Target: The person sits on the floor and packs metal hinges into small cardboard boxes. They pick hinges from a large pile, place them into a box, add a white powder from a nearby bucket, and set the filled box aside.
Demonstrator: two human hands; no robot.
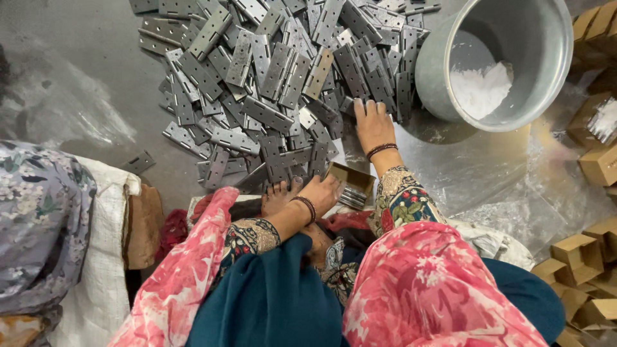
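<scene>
While the left hand grips a small open brown cardboard box, the right hand, fingers spread, presses into the grey metal hinge-plate pile at twelve o'clock, apparently mid-packing; next comes pinching up plates.

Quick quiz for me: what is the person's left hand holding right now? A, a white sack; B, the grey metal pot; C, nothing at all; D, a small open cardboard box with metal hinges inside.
D: the left hand grips the small open cardboard box with hinges stacked inside, while the right hand lies on the pile of grey metal hinges.
</scene>
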